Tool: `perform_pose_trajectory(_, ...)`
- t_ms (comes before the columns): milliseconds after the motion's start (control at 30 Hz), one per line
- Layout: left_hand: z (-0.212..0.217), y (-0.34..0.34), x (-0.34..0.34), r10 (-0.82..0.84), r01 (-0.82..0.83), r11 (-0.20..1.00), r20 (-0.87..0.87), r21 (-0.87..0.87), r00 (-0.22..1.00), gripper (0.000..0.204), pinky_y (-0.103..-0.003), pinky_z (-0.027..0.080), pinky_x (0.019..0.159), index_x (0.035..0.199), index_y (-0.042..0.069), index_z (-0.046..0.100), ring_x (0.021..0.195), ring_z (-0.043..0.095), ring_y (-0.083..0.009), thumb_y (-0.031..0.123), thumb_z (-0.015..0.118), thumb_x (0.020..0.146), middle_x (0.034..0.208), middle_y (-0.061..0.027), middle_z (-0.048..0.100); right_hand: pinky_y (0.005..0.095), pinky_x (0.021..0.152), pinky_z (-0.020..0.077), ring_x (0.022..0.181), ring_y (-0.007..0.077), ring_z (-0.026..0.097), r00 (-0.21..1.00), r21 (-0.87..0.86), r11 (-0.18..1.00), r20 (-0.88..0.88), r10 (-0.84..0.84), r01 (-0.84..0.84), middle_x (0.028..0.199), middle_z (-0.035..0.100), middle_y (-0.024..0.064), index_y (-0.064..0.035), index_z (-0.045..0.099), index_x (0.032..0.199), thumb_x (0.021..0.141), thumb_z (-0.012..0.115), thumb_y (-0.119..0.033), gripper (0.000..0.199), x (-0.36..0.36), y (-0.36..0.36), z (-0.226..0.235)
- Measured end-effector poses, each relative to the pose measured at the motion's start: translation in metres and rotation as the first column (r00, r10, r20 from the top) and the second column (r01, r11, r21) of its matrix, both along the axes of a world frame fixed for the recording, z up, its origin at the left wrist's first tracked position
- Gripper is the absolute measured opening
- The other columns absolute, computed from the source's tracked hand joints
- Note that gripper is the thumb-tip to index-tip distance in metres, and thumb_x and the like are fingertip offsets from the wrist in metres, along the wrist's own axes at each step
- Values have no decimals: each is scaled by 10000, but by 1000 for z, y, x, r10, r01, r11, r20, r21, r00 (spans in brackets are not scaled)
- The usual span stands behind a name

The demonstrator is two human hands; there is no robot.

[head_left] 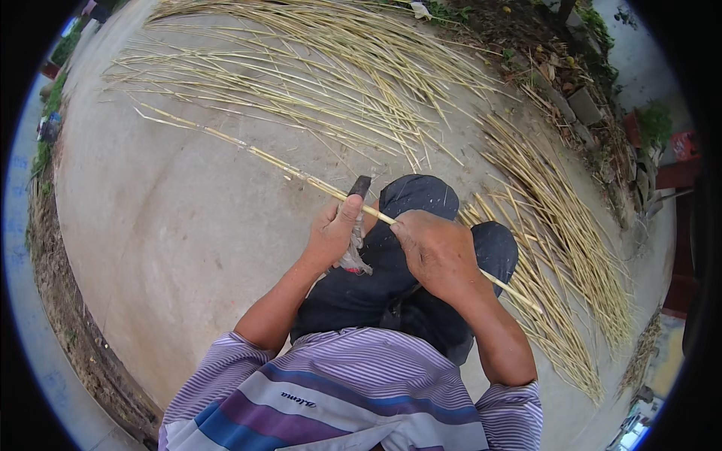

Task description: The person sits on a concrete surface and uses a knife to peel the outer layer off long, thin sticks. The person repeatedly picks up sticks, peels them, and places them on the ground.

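A long, pale yellow stalk (280, 164) runs slantwise across my lap, from the far left down to the right. My right hand (436, 252) is closed around it, and its thick end (515, 292) sticks out past my wrist. In my closed left hand (332, 229) is a short, dark, blade-like tool (361, 186), wrapped lower down in greyish plastic with a bit of red. The stalk lies against this tool, under my left thumb. Toward its far end the stalk splits into thin strips. My fingers hide most of the tool.
Many loose stalks (301, 64) are spread over the concrete ground (188, 218) ahead. Another heap of stalks (556, 233) lies at my right, close to my knee (496, 248). Dirt, bricks (585, 107) and plants border the far right; a soil strip (68, 316) edges the left.
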State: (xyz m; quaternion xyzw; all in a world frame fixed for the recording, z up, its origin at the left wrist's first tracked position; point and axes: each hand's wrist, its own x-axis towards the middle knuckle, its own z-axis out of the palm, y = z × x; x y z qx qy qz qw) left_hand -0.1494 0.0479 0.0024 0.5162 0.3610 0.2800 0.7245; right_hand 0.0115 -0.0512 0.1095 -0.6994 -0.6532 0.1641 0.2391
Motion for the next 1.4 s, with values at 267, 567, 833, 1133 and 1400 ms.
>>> perform_pose_trajectory(267, -6, -21, 14, -57, 53, 992, 39, 113, 998, 492, -281, 401, 513, 717, -15, 602, 585, 496, -85, 403, 590, 977, 613, -7, 562, 463, 589, 485, 694, 366, 630, 999, 51, 999, -42, -2, 4, 743, 618, 150, -37, 573, 824, 920, 568, -187, 178, -4, 1, 2)
perform_pose_trajectory(567, 13, -13, 13, 74, -74, 997, 25, 8, 997, 446, -254, 424, 498, 829, 24, 595, 545, 541, -94, 437, 542, 991, 626, -19, 573, 466, 592, 486, 719, 375, 632, 999, 12, 999, -34, -37, 38, 766, 630, 152, -44, 590, 819, 922, 568, -195, 185, 3, -5, -2)
perform_pose_trajectory(833, -6, -3, 7, 115, -112, 987, -19, 113, 993, 393, -273, 410, 510, 843, 11, 600, 564, 518, -84, 377, 578, 987, 648, -8, 582, 460, 594, 485, 711, 374, 631, 995, -22, 996, -40, -88, 87, 754, 633, 148, -47, 593, 811, 921, 570, -202, 191, 6, -8, -1)
perform_pose_trajectory(1133, 12, -12, 18, 59, -59, 998, -19, -10, 998, 443, -240, 423, 531, 851, 22, 614, 567, 527, -78, 430, 528, 1001, 655, -17, 581, 469, 582, 480, 696, 377, 628, 989, -43, 991, -60, -132, 129, 730, 622, 151, -44, 580, 791, 916, 586, -207, 206, 8, -14, -5)
perform_pose_trajectory(1400, 2, -22, 21, 58, -44, 985, -78, 167, 995, 447, -281, 417, 505, 853, -16, 610, 555, 548, -108, 398, 532, 1006, 624, -34, 562, 471, 571, 476, 679, 381, 624, 986, -53, 986, -47, -158, 155, 729, 628, 153, -37, 573, 794, 925, 584, -214, 220, 2, -16, -20)
